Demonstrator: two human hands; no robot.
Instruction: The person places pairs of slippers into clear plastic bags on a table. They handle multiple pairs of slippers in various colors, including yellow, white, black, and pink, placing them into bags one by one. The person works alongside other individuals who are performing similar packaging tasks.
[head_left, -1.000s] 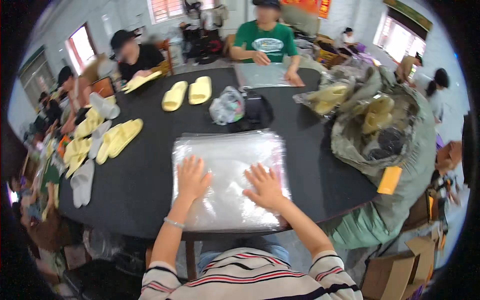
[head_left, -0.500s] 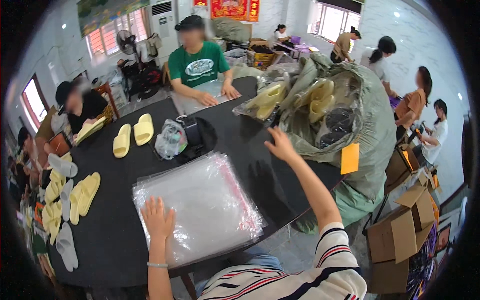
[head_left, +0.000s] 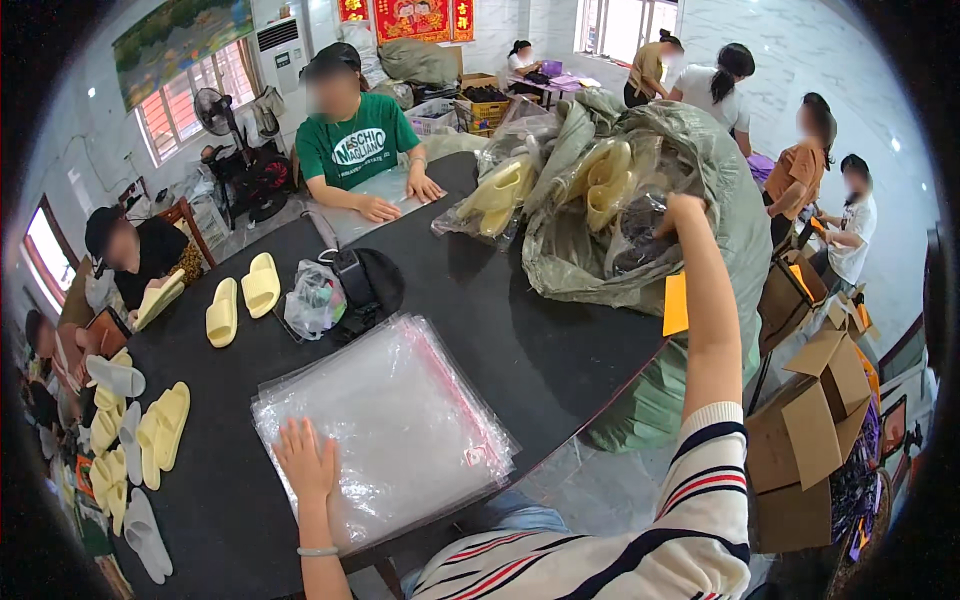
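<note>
Plastic, clear and glossy, under my left hand [head_left: 307, 462], fingers laid flat and slightly spread: one stack of flat bags [head_left: 400, 425], edges uneven, pink strip along the right side, lying at the near edge of a black table [head_left: 540, 350]. Right hand [head_left: 685, 212]: at the mouth of a grey-green sack [head_left: 590, 283], by a dark wrapped bundle [head_left: 636, 238]; grip, cannot tell. Beside that: pale yellow slippers [head_left: 607, 192], bagged.

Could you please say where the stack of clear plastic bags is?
In the head view, the stack lies low, left of centre, on the black table, under the left hand.
</note>
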